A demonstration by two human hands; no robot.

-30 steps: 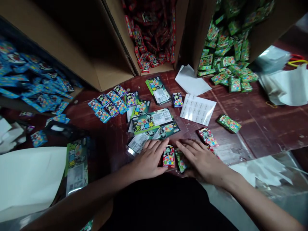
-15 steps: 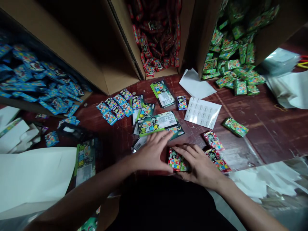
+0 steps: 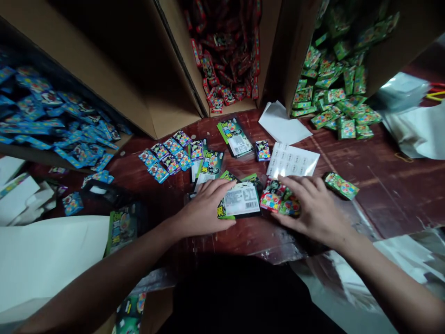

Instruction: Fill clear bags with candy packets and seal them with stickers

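My left hand (image 3: 205, 207) is closed on the left edge of a green-and-black printed packet (image 3: 242, 200) with a white barcode label, low over the table. My right hand (image 3: 314, 208) grips a row of small candy boxes (image 3: 273, 197), red on the left and green on the right, just right of the packet. More printed packets (image 3: 212, 164) lie behind my left hand. A sheet of round stickers (image 3: 294, 160) lies beyond my right hand, partly covered by it. Rows of blue and purple candy boxes (image 3: 167, 155) sit to the left.
Cardboard cartons at the back hold blue boxes (image 3: 31, 106), red boxes (image 3: 225, 69) and green boxes (image 3: 327, 74). A purple box (image 3: 263, 150) and white paper (image 3: 283, 123) lie mid-table. A green box stack (image 3: 340, 185) is at right, a black tape dispenser (image 3: 107, 192) at left.
My left hand has moved slightly left and taken hold of the barcode packet, drawing it nearer. The right hand has lifted the red and green boxes forward and right beside it.
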